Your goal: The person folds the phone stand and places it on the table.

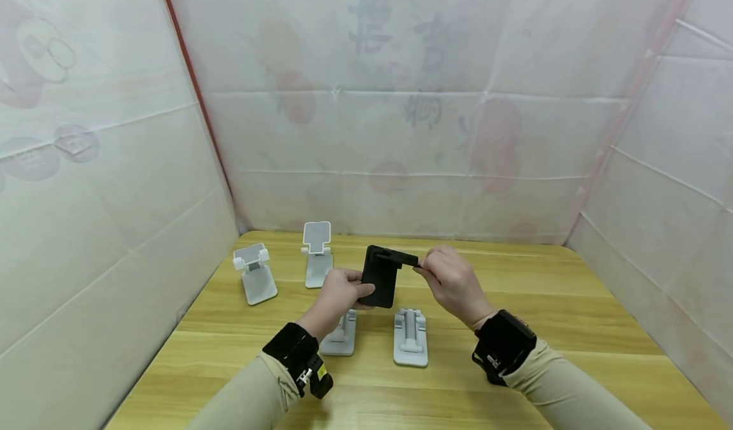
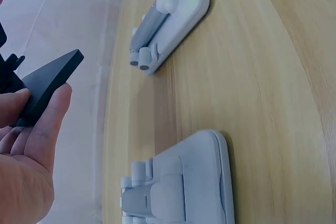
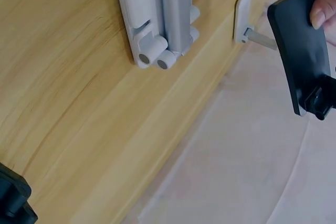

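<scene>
A black folding phone stand (image 1: 380, 277) is held above the wooden table (image 1: 515, 353) between both hands. My left hand (image 1: 362, 290) grips its flat base plate from the left, thumb on the front face. My right hand (image 1: 422, 266) pinches the tip of the stand's arm (image 1: 401, 258), which sticks out to the right from the top. In the left wrist view the left hand (image 2: 39, 114) clamps the black plate (image 2: 50, 82). The right wrist view shows the plate (image 3: 300, 45) with fingertips (image 3: 319, 11) at its far end; the right hand itself is out of that frame.
Two folded white stands lie flat under the hands, one (image 1: 340, 336) partly hidden by my left wrist and one (image 1: 410, 338) beside it. Two unfolded white stands (image 1: 255, 274) (image 1: 317, 252) stand at the back left. Sheet walls close in three sides.
</scene>
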The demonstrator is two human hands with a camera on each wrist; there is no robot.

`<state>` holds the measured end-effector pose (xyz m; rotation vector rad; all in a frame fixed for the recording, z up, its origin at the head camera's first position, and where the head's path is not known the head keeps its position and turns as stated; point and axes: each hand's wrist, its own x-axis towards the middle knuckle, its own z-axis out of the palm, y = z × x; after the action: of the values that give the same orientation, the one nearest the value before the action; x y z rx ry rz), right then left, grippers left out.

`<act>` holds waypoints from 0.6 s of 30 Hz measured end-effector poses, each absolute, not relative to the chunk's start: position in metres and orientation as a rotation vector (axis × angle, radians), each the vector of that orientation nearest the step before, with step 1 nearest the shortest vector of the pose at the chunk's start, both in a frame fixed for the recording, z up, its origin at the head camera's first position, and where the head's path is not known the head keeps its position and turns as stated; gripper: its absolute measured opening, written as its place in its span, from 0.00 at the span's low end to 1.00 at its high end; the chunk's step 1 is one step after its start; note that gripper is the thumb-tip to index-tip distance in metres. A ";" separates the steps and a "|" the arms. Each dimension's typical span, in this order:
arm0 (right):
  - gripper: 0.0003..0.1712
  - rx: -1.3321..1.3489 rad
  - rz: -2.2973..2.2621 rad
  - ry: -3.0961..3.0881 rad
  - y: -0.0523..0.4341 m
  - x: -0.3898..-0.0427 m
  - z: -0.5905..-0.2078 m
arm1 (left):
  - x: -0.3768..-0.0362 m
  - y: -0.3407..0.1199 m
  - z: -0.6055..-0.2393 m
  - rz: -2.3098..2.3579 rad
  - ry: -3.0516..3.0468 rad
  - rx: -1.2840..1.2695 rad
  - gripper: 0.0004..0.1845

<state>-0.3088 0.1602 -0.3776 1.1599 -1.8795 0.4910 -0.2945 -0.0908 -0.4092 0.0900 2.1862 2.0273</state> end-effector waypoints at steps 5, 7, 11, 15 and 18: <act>0.11 1.198 0.438 -1.848 0.158 -0.307 -0.379 | -0.295 -0.089 -0.409 2.061 2.139 0.084 0.19; 0.13 1.209 0.402 -1.829 0.157 -0.306 -0.380 | -0.295 -0.088 -0.408 2.079 2.110 0.090 0.19; 0.14 1.225 0.329 -1.777 0.154 -0.304 -0.380 | -0.294 -0.086 -0.407 2.113 2.066 0.110 0.19; 0.14 1.252 0.297 -1.731 0.150 -0.301 -0.380 | -0.294 -0.085 -0.406 2.144 2.037 0.133 0.19; 0.12 1.277 0.291 -1.707 0.148 -0.300 -0.380 | -0.294 -0.085 -0.406 2.167 2.008 0.153 0.19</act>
<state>-0.3003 0.1480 -0.3801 1.2770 -1.7070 0.2912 -0.2936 -0.0848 -0.4061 0.1528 2.0081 2.1667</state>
